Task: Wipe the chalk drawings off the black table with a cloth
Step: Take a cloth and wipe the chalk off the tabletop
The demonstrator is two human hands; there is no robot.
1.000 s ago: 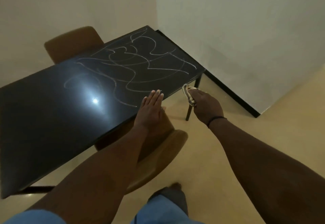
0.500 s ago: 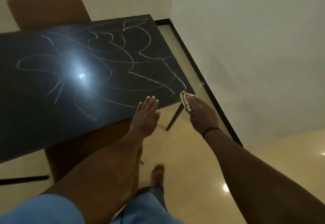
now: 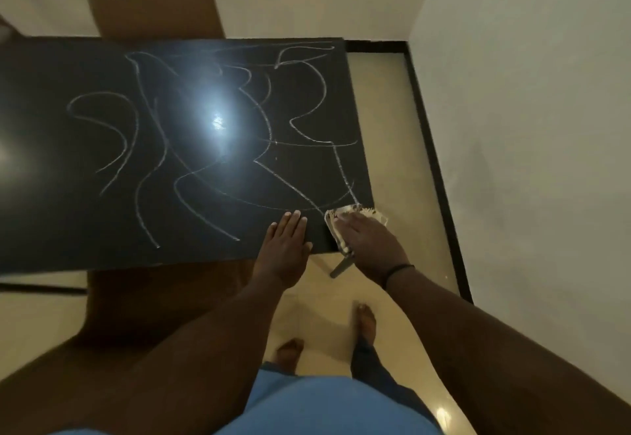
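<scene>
The black table point(image 3: 68, 202) carries white chalk scribbles point(image 3: 266, 134) over its middle and right half, with a lamp's glare in the centre. My left hand point(image 3: 285, 250) lies flat on the near edge, fingers straight. My right hand point(image 3: 368, 246) presses a pale cloth point(image 3: 365, 212) onto the table's near right corner, where a chalk line ends. The hand covers most of the cloth, so only its edges show.
A brown chair point(image 3: 153, 7) stands behind the table and another brown chair point(image 3: 143, 298) sits under its near edge. A wall with a black skirting point(image 3: 433, 161) runs close on the right. My bare feet point(image 3: 365, 322) stand on the beige floor.
I have stepped closer, so the view now looks down on the table. My right hand moved from beside the corner onto it and set the cloth down. My left hand slid further onto the tabletop.
</scene>
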